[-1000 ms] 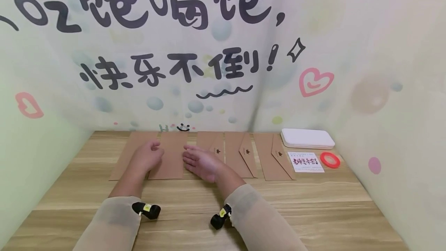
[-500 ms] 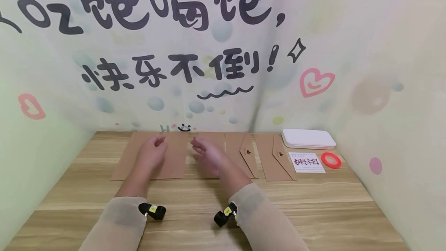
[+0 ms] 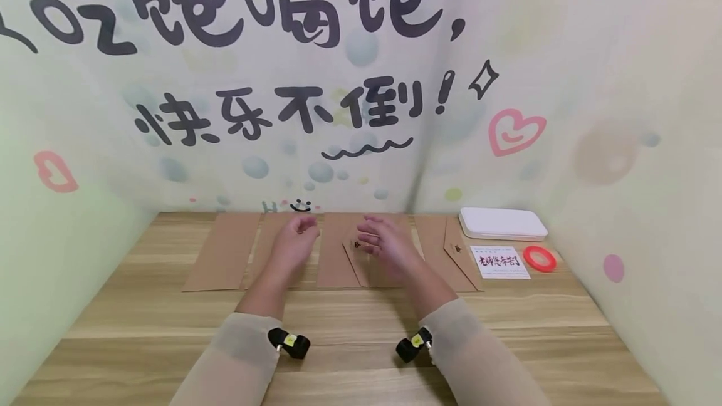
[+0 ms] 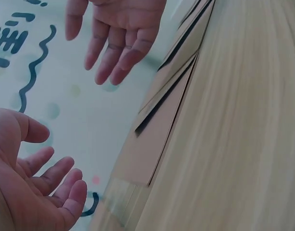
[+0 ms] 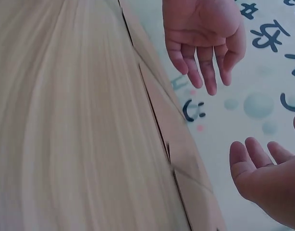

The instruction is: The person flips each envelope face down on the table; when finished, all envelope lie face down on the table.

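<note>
Several brown kraft envelopes lie in a row along the back of the table. The two on the left, one of them this plain envelope [image 3: 222, 252], show no flap. The middle envelope [image 3: 335, 255] and the rightmost envelope [image 3: 434, 249] show slanted flaps with a small dark print. My left hand [image 3: 293, 243] hovers over the second envelope from the left, fingers relaxed. Across from it, my right hand [image 3: 392, 246] overlaps the fourth envelope in the head view. In the left wrist view both palms face each other with nothing held.
At the back right stands a white case [image 3: 503, 223]. Before it lie a white card [image 3: 500, 262] with dark lettering and a red ring [image 3: 539, 259], perhaps a tape roll. A printed curtain [image 3: 316, 174] hangs behind the wooden table [image 3: 350, 331].
Both hands have moved right along the row, the left from the first envelopes and the right from the middle one. The envelopes stay in place.
</note>
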`<state>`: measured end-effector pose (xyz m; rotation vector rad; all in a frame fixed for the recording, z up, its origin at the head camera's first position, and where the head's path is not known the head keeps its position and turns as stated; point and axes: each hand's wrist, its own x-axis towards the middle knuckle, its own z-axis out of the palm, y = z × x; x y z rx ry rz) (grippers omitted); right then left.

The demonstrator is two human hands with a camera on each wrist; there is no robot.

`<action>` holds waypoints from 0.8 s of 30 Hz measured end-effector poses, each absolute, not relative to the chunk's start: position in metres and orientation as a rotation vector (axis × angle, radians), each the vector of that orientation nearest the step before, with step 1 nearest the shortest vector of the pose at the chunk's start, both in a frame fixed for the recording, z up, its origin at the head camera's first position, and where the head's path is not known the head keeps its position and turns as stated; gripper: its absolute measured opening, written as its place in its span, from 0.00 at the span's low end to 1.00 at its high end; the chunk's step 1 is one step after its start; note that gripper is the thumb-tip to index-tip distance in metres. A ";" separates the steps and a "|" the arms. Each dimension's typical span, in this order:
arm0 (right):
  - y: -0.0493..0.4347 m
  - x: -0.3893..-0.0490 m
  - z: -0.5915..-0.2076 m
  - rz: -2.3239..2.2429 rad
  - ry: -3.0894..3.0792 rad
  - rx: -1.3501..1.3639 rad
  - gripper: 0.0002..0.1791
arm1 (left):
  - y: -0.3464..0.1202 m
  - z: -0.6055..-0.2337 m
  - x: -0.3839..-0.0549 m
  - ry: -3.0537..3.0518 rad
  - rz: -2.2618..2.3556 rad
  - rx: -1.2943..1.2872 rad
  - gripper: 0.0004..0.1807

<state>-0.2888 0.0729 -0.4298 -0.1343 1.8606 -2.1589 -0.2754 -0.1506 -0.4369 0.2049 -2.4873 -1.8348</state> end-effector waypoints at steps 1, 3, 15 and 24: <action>0.078 -0.290 -0.430 -2.155 1.871 -0.127 0.28 | -0.146 -0.437 -0.276 -2.474 -1.847 0.202 0.25; 0.085 -0.293 -0.432 -2.153 1.873 -0.119 0.28 | -0.139 -0.437 -0.277 -2.463 -1.863 0.195 0.25; 0.092 -0.298 -0.450 -2.111 1.837 -0.085 0.33 | -0.136 -0.448 -0.272 -2.556 -1.910 0.219 0.32; 0.092 -0.296 -0.451 -2.126 1.778 -0.049 0.35 | -0.135 -0.450 -0.272 -2.631 -1.878 0.221 0.33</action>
